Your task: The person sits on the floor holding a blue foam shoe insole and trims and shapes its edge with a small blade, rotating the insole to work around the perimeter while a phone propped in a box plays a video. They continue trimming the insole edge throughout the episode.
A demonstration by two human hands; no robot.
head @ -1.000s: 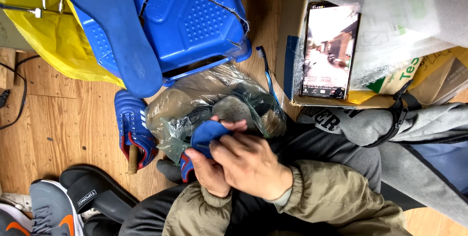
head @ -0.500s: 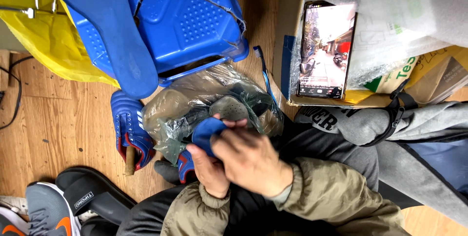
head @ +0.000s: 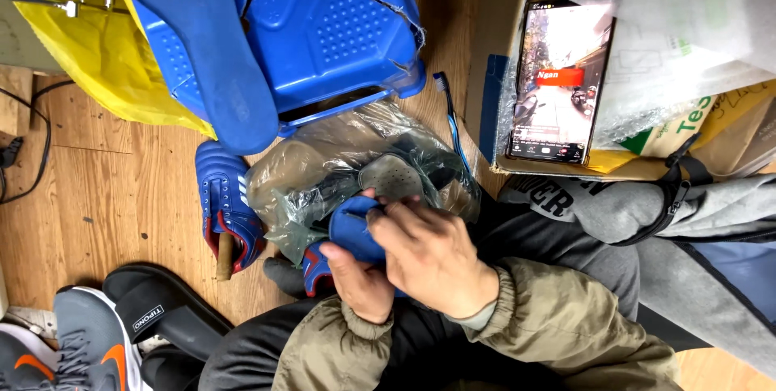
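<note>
From the head camera, looking down at the lap, both hands hold a blue shoe (head: 349,229). The left hand (head: 360,282) grips it from below and the right hand (head: 432,254) wraps over the top, fingers curled on it. The shoe sits just in front of a clear plastic bag (head: 339,169) with what may be a grey insole inside. Another blue shoe (head: 226,205) lies on the wood floor (head: 89,205). A blue stool (head: 323,23) and a phone (head: 559,80) are farther off.
</note>
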